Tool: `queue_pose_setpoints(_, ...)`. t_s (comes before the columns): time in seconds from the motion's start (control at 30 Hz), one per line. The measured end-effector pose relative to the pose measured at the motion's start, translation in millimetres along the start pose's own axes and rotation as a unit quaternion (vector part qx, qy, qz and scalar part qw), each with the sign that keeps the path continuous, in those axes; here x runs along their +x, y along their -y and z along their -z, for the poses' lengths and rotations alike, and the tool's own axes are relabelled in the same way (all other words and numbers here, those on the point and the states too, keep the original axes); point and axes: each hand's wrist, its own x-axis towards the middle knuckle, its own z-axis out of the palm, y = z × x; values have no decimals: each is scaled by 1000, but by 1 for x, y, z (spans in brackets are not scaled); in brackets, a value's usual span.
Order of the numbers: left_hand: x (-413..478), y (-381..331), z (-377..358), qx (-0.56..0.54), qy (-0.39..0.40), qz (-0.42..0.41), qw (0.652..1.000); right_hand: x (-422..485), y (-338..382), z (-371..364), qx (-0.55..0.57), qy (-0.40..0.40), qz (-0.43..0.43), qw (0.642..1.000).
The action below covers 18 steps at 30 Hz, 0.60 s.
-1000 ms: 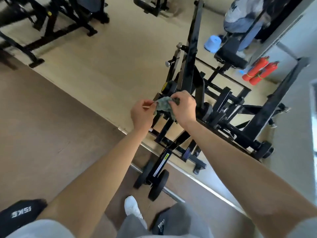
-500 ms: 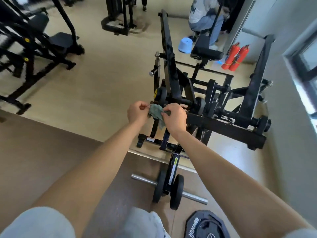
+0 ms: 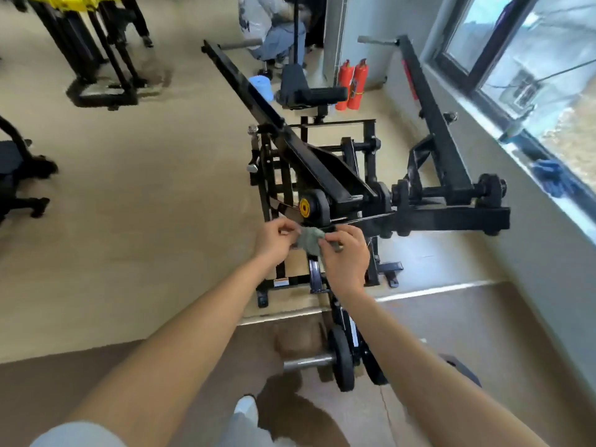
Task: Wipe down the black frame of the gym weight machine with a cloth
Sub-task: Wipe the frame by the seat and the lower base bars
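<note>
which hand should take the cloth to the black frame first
Right, probably. The right hand pinches the cloth just in front of the black crossbar, which runs off to that hand's own side. The left hand pinches the cloth's other edge, farther from that bar.

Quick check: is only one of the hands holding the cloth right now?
No: the left hand and the right hand both pinch the cloth, just in front of the black frame.

Single head cam, wide-angle, looks forward and down along both forearms. Left hand [image 3: 277, 240] and right hand [image 3: 346, 259] close, mid-view; frame [image 3: 451, 217] just beyond; floor [image 3: 145, 221] below.
</note>
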Motion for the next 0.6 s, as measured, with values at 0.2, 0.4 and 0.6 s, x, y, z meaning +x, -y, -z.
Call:
queue_pose_setpoints(0.2, 25, 6, 12, 65, 66, -19, 996, -31, 19, -30, -35, -48, -66, 996)
queue_pose_setpoints(0.4, 30, 13, 21, 114, 106, -60, 986, -32, 31, -31, -75, -55, -66, 993)
queue_pose_setpoints(0.6, 26, 11, 51, 61, 245, -95, 963, -31, 45, -7, -22, -47, -42, 998)
